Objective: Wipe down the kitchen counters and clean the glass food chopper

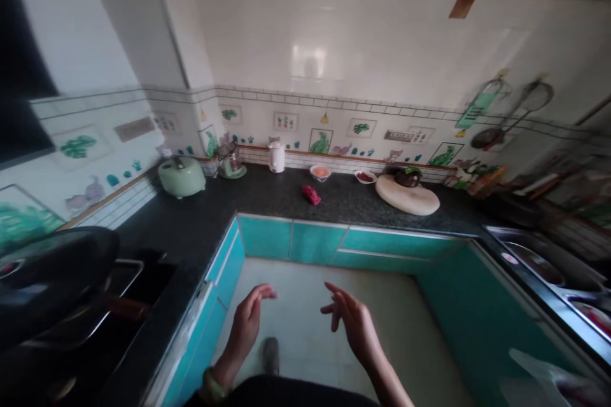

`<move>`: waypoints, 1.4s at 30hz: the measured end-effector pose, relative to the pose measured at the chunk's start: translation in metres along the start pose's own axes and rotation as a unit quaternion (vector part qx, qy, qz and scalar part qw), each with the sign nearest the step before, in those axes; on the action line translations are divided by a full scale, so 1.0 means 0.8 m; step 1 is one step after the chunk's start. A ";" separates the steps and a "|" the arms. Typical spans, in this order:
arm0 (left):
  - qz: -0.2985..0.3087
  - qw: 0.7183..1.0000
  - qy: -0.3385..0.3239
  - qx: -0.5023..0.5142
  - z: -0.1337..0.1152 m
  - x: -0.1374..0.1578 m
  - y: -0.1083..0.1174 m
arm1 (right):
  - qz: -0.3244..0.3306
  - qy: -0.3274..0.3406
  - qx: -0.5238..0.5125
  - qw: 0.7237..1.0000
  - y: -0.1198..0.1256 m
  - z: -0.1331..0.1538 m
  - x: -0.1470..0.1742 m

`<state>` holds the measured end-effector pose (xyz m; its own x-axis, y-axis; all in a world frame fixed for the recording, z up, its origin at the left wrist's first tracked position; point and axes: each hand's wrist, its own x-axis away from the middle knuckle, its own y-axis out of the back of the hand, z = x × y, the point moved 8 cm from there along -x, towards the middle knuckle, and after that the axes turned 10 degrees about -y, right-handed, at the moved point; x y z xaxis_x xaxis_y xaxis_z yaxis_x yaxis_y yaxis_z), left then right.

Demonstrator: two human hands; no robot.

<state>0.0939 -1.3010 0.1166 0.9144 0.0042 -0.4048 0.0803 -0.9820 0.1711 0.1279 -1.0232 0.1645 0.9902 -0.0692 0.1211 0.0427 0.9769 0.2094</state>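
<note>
My left hand (249,313), with a pale green band at the wrist, hovers above the floor with its fingers loosely bent and nothing in them. To its right, my right hand (349,318) is also in the air, index finger stretched forward and the others partly curled, empty. Neither hand touches anything. Beyond them on the dark counter lies a crumpled pinkish-red cloth-like item (311,195). Behind it stands a small bowl with orange contents (320,172). A white dish of dark red pieces (365,177) sits beside a round pale cutting board (407,196).
A wok with a dark lid (62,273) is on the stove at left, its handle toward the counter edge. A green toaster (181,177) and white kettle (277,158) stand along the back. At right is a metal sink (534,262); teal cabinets (267,238) surround the floor.
</note>
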 end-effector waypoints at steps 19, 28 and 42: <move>0.185 0.968 -0.032 -0.169 0.143 -0.447 -0.255 | -0.012 0.066 0.183 0.981 0.046 -0.055 -0.653; 0.195 0.922 0.107 -0.318 0.269 -0.496 -0.241 | 0.017 0.034 0.262 0.964 -0.008 -0.102 -0.894; 0.435 0.749 0.159 -0.475 0.396 -0.602 -0.300 | -0.303 -0.072 0.225 0.923 0.270 -0.207 -0.834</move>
<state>-0.4913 -1.1275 -0.0144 0.8213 -0.3655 0.4381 -0.4914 -0.0629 0.8687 -0.5015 -0.7329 -0.0318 0.7726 -0.6342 -0.0296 0.4920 0.5686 0.6593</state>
